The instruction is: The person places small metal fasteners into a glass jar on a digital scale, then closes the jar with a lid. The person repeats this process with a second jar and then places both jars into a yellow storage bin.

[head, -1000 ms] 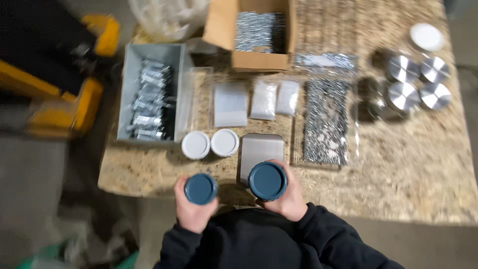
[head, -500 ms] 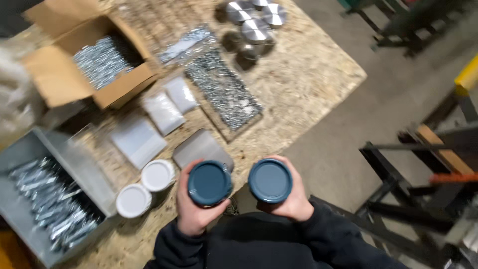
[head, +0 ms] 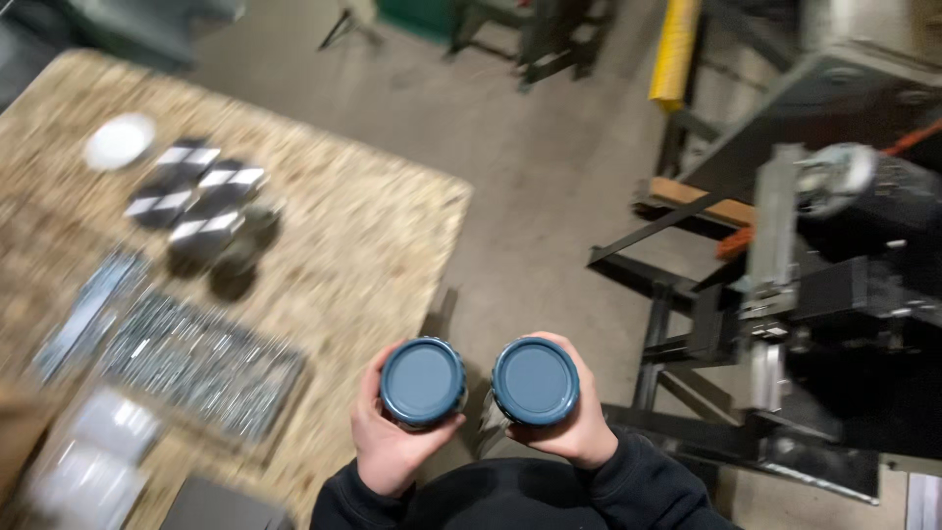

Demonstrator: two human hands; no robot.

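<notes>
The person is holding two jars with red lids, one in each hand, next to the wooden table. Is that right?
Not quite: the lids are dark blue, not red. The head view shows the left hand holding one blue-lidded jar and the right hand holding the other blue-lidded jar, beside the wooden table.

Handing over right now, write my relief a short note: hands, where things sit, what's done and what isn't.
Left hand: grip closed on a round jar with a dark blue lid.
Right hand: grip closed on a second blue-lidded jar.
Both jars are lidded, side by side, off the chipboard table edge.
On the table: silver round tins and a white lid, blurred.
Neither jar is set down.
</notes>
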